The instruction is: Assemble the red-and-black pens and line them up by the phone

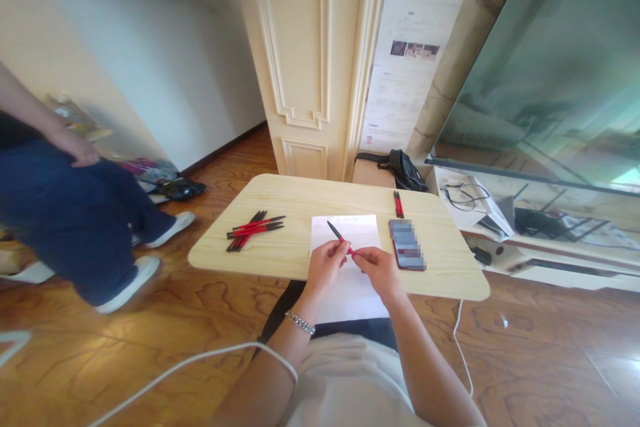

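Observation:
A red and black pen (336,232) is held at a slant above a white sheet of paper (350,297). My left hand (326,263) pinches the pen near its middle, and a chain bracelet circles that wrist. At the pen's lower end, my right hand (379,269) has its thumb and fingers closed on the red barrel. Several more red and black pens (255,230) lie crossed in a pile on the left of the light wooden table (295,197). Two similar pens (398,204) lie side by side at the back right.
A phone (407,245) rests right of the paper. Behind the table are a black bag (406,170) and a low cabinet (565,280) under a large screen (550,80). Another person (75,213) stands at the left. A white cable (200,359) crosses my left arm.

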Tool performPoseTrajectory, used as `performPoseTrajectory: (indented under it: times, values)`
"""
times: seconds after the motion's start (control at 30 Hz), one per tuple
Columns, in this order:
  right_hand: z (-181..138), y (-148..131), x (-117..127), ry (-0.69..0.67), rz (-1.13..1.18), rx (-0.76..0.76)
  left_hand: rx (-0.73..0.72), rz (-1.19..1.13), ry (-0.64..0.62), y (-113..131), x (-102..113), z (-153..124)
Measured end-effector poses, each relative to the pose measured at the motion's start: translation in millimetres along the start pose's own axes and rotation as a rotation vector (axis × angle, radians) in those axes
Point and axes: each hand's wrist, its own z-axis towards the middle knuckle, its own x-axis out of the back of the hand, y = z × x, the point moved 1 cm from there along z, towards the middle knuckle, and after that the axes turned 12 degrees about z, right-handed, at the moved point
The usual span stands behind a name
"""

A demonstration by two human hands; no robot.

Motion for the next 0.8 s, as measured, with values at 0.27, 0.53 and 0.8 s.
performPoseTrajectory:
  times: [0.27, 0.53, 0.8]
  values:
    - [8, -18, 21, -0.122, -0.21, 0.022, -0.121, 0.195, -0.072, 14, -9, 4]
    - [111, -37, 126, 0.346, -0.58, 0.01, -0.195, 0.49, 0.085, -6, 22, 14]
    - [174, -33, 185, 0.468, -0.855, -0.12, -0.226, 0.728, 0.233, -29, 51, 23]
